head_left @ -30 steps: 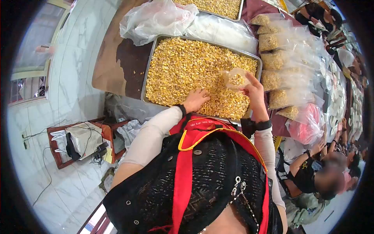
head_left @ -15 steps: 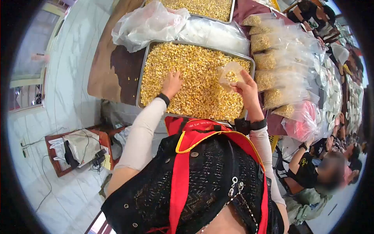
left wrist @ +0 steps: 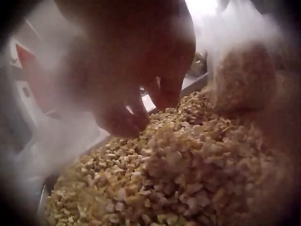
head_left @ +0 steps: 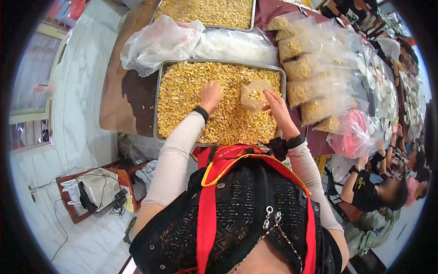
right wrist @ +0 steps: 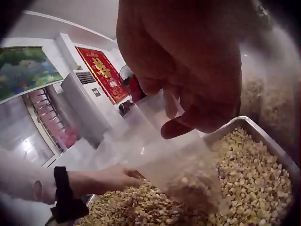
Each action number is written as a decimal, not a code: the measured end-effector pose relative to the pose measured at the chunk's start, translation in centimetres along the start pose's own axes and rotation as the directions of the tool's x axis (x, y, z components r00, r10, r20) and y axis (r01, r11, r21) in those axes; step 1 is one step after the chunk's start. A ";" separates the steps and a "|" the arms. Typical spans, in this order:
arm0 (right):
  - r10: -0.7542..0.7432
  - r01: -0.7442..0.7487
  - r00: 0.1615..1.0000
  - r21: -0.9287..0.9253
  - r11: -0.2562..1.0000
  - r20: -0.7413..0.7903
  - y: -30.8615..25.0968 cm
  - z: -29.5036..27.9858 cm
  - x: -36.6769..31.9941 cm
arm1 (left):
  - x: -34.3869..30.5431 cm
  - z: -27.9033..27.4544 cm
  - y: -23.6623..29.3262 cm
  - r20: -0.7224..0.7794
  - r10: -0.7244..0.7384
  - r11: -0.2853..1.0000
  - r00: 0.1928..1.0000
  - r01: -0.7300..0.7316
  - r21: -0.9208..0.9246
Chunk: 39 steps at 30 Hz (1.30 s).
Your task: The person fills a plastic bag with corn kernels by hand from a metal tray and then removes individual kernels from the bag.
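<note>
Nearest, a black openwork top [head_left: 246, 205] is crossed by red straps [head_left: 206, 228] edged at the top with yellow. Beyond it, light sleeves [head_left: 175, 153] are worn on both forearms, with a dark band at each wrist. The left hand [head_left: 211, 96] is lowered to the loose corn kernels [head_left: 182, 100], its fingers bent downward with a gap showing between them and their tips touching the kernels; whether any are pinched cannot be told. By the right hand [head_left: 279, 112], the small clear plastic bag [head_left: 254, 95] is gripped near its mouth, fingers and thumb clamped on the film. Some kernels are contained in it, and it is held over the right part of the metal tray [head_left: 157, 109], by which the loose kernels are enclosed. To the right of the tray, filled plastic bags [head_left: 299, 67] are lined up in an overlapping row, with a pink plastic bag [head_left: 350, 134] placed at the row's near end. Just beyond the tray, crumpled clear plastic [head_left: 159, 43] is spread, and past it a second tray [head_left: 251, 16] is filled with kernels. Farther right, people [head_left: 388, 192] are seated.
</note>
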State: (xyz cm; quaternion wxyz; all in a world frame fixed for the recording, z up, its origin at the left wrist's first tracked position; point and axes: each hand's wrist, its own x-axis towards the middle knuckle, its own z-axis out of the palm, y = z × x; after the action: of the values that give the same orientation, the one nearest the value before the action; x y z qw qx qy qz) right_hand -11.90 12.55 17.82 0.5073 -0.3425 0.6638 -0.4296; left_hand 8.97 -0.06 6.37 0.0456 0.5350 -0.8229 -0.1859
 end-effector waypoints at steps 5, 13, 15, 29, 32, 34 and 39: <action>0.045 -0.049 0.999 -0.168 0.985 -0.026 0.0 -0.7 0.0 | 4.7 3.0 0.1 0.090 0.075 0.995 0.993 -0.081 0.055; -0.119 0.107 0.992 -0.193 0.975 -0.050 3.0 -1.6 2.3 | -3.1 6.3 0.0 0.092 0.381 0.871 0.920 -0.391 0.299; -0.061 0.062 0.998 -0.169 0.984 0.010 3.7 -1.6 2.1 | -5.2 4.4 -0.7 0.139 0.452 0.852 0.881 -0.473 0.225; -0.400 0.444 0.896 -0.460 0.769 0.196 4.2 -1.1 4.3 | -9.5 3.5 0.6 0.118 0.169 0.981 0.978 -0.178 0.071; -0.309 0.362 0.931 -0.367 0.857 0.196 1.7 0.3 3.6 | -8.5 5.3 0.6 0.115 0.221 0.975 0.968 -0.216 -0.055; -0.170 0.219 0.967 -0.278 0.935 0.188 -0.9 0.6 2.8 | -6.5 4.9 0.0 0.144 0.188 0.975 0.972 -0.168 -0.143; 0.030 -0.033 0.993 0.025 0.999 0.113 -2.1 1.0 2.2 | -5.6 1.7 -0.6 -0.054 0.026 0.984 0.998 -0.035 -0.176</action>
State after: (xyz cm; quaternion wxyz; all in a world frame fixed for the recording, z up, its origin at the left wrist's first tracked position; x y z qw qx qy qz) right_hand -11.46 9.52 18.75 0.5550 -0.3490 0.6338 -0.4104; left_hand 11.39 5.19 5.29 0.1169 0.5208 -0.8097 -0.2439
